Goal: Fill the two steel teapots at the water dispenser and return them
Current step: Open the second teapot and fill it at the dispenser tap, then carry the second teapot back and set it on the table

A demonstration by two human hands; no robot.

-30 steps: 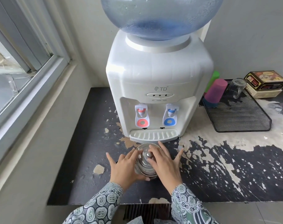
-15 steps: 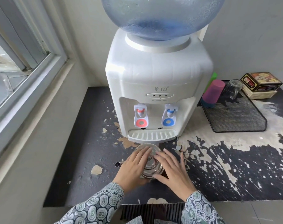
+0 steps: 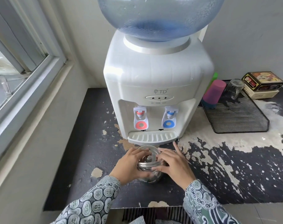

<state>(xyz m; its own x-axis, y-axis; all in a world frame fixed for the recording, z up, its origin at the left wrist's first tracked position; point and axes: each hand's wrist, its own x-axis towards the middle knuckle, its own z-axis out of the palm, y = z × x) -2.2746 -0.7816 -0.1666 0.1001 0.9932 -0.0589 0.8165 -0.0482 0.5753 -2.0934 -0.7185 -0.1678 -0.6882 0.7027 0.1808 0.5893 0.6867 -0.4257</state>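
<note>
Steel teapot (image 3: 148, 167) between both: left hand (image 3: 129, 165) grips side, right hand (image 3: 174, 165) curls over top.

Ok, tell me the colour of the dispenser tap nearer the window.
Coral red on a white body: the tap, head view.

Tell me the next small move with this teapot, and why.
Probably lift the lid off. The left hand and right hand hold the steel teapot; its lid knob shows the lid still on, and it stands on the table before the drip tray, not under the red tap or blue tap.
</note>
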